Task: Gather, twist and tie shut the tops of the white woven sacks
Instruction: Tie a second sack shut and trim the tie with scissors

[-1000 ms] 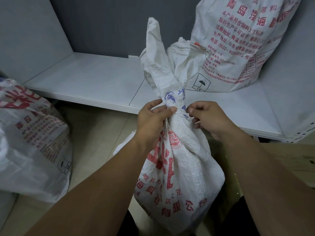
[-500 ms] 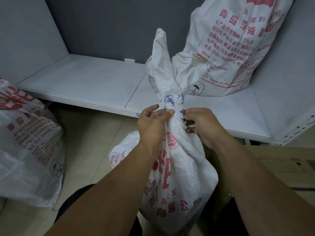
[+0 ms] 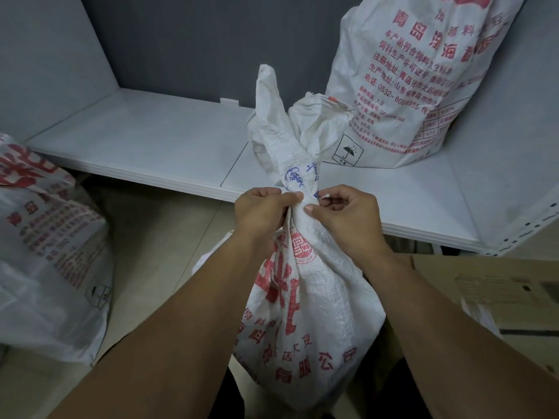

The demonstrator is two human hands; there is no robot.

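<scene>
Between your knees, the white woven sack with red print [image 3: 305,313] stands upright, its twisted neck gripped by your left hand [image 3: 260,211] and right hand [image 3: 341,216].

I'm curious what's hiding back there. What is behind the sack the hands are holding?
Behind the held sack lies a white shelf, and another sack with red writing stands on it. The twisted top covers part of that sack's crumpled corner.
</scene>
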